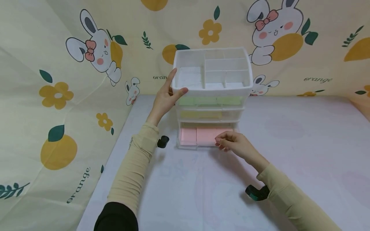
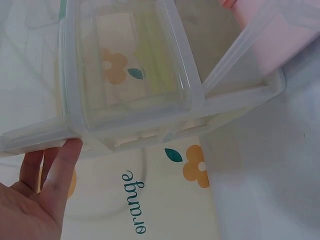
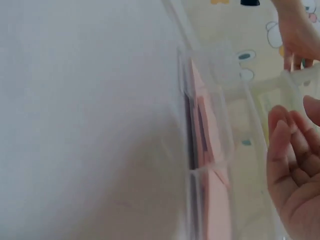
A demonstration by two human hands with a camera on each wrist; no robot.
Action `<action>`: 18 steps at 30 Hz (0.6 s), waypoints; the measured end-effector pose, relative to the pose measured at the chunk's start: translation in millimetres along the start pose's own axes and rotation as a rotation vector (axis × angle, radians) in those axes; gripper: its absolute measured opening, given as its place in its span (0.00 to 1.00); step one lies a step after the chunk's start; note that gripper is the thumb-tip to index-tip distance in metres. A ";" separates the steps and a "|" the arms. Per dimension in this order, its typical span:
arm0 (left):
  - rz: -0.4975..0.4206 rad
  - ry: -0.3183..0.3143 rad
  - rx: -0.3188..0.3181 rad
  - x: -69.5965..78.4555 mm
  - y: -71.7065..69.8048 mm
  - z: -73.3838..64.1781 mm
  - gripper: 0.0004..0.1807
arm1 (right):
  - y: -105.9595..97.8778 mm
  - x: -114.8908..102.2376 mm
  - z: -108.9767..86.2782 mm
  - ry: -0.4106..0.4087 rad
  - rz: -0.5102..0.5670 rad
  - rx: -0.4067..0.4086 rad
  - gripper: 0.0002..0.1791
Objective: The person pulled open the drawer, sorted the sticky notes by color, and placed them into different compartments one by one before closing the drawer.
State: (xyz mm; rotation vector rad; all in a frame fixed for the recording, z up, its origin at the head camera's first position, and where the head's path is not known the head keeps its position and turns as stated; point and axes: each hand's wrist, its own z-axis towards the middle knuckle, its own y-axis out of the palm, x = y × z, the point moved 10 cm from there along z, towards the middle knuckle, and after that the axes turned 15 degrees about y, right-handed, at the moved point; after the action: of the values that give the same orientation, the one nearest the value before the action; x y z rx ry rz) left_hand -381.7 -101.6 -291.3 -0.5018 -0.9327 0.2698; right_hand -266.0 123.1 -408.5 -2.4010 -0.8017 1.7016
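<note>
A white and clear plastic drawer organizer (image 1: 212, 89) stands on the table, topped by a tray with compartments. Its bottom drawer (image 1: 188, 147) is pulled out and shows flat pink pieces (image 1: 208, 134) inside, one beside the other. My left hand (image 1: 164, 101) holds the organizer's upper left corner, the thumb over the front rim and the index finger along the side. In the left wrist view, fingertips (image 2: 72, 145) touch the top's edge. My right hand (image 1: 234, 144) hovers at the drawer's front right, fingers loosely curled with nothing visible between them. The right wrist view shows the hand (image 3: 300, 170) apart from the pink pieces.
Above the bottom drawer are two closed drawers, one with green contents (image 1: 211, 101) and one with yellow contents (image 1: 202, 114). A pale cloth (image 1: 173, 186) covers the table. Behind and to the left hangs a rabbit-and-orange patterned sheet (image 1: 95, 106).
</note>
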 end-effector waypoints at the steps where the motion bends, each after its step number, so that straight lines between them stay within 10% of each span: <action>1: 0.002 -0.001 0.000 -0.4 0.0 -0.1 0.41 | 3.6 3.7 -1.8 0.017 0.031 -0.038 0.23; 18: 0.001 -0.016 -0.006 0.3 -1.0 0.1 0.41 | 53.9 49.9 -1.5 0.258 0.657 -0.481 0.15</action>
State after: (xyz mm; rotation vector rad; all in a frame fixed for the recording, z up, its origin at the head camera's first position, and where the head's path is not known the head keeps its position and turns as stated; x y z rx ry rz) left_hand -381.6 -102.3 -290.5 -0.5063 -0.9489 0.2723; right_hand -233.2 100.4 -470.2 -3.4178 -0.4382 1.4079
